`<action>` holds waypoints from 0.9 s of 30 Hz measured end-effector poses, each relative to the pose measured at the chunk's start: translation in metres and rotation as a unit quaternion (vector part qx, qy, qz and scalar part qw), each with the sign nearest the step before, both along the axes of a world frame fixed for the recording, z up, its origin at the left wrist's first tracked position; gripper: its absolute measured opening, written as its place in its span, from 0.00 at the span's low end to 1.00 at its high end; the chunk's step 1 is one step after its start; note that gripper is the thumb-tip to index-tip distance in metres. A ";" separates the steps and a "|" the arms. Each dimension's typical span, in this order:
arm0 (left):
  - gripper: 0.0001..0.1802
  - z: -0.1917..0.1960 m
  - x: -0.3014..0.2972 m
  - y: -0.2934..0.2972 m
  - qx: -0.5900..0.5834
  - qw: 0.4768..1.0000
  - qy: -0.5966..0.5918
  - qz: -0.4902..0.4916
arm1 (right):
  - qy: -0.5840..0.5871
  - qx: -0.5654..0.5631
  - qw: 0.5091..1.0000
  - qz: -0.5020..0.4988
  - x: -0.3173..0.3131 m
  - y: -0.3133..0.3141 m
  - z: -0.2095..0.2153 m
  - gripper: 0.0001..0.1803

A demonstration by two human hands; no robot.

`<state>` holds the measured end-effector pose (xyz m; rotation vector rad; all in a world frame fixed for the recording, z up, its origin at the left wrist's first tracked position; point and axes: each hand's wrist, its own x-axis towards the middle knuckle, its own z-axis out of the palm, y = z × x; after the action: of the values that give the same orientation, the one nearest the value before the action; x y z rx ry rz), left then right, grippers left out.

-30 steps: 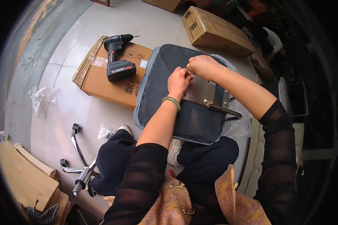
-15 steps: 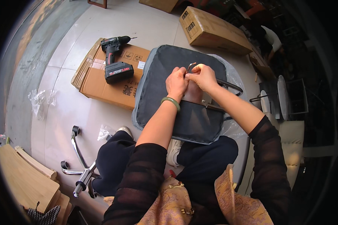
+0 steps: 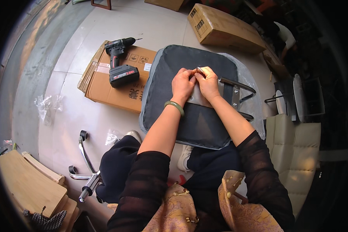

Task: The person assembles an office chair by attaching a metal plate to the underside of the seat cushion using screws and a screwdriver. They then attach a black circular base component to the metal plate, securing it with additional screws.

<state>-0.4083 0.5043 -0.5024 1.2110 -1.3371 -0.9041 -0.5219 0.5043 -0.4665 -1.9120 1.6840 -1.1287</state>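
Observation:
A padded chair seat (image 3: 164,94) with a dark fabric underside lies face down in front of me. A metal plate (image 3: 200,99) is on its middle, partly hidden by my hands. My left hand (image 3: 183,83), with a green bangle on its wrist, is closed, its fingertips pinched over the plate's far edge. What they hold is hidden. Touching it, my right hand (image 3: 208,83) pinches a small bent metal rod (image 3: 199,70) that looks like a hex key. Dark metal tubes (image 3: 239,83) stick out from the seat's right side.
A cordless drill (image 3: 120,62) rests on a cardboard box (image 3: 114,92) to the left. Another carton (image 3: 226,31) stands at the far right. A chrome wheeled base (image 3: 89,185) is by my left leg, near wooden boards (image 3: 33,181). Beige cushioning (image 3: 294,150) lies to the right.
My right hand has turned and drawn closer against my left. Less of the bent rod shows above the fingers. The view has shifted slightly.

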 end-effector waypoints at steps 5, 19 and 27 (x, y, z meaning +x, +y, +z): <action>0.08 0.000 0.000 -0.001 0.003 1.000 -0.023 0.000 | -0.051 0.024 0.998 -0.037 0.003 -0.001 0.004 0.08; 0.09 0.000 0.002 0.001 -0.002 1.000 -0.024 -0.018 | -0.124 0.053 0.989 0.057 -0.012 -0.006 -0.001 0.08; 0.08 0.001 0.000 0.000 -0.004 1.000 -0.024 -0.005 | -0.116 0.065 0.991 -0.025 -0.002 -0.004 0.003 0.05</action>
<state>-0.4086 0.5044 -0.5014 1.2264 -1.3849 -0.8807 -0.5238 0.5001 -0.4635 -1.6022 1.6425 -1.1791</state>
